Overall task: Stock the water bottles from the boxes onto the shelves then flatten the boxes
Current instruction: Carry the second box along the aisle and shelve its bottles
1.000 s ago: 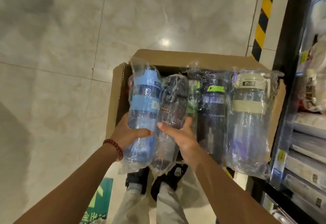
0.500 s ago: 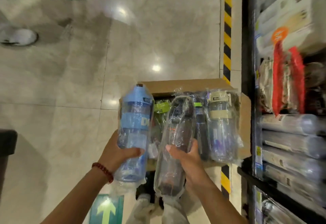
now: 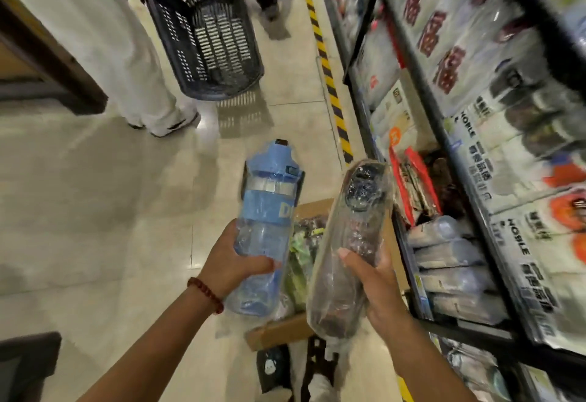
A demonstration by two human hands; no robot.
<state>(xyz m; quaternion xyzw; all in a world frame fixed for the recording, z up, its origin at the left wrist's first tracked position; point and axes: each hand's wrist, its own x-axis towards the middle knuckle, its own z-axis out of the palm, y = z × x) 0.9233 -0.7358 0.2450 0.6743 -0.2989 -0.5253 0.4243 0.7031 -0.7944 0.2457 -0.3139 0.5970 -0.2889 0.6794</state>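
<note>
left hand (image 3: pixel 233 267) grasps a blue bottle (image 3: pixel 264 227), right hand (image 3: pixel 375 284) a dark bottle (image 3: pixel 348 249), both lifted clear of the box (image 3: pixel 279 332) beneath them. neither is shelved yet; more bottles wait inside, shelves (image 3: pixel 456 275) just right, box unflattened.

Dark basket (image 3: pixel 209 30) on floor, striped tape (image 3: pixel 329 81) beside

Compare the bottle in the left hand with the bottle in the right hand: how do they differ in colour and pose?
The blue bottle has a light blue lid and band over a clear body; the dark bottle is smoky with a black lid. The blue bottle stands nearly upright in the left hand; the dark bottle leans to the right, toward the shelves, in the right hand. Both are wrapped in clear plastic and gripped round the lower body.
</note>
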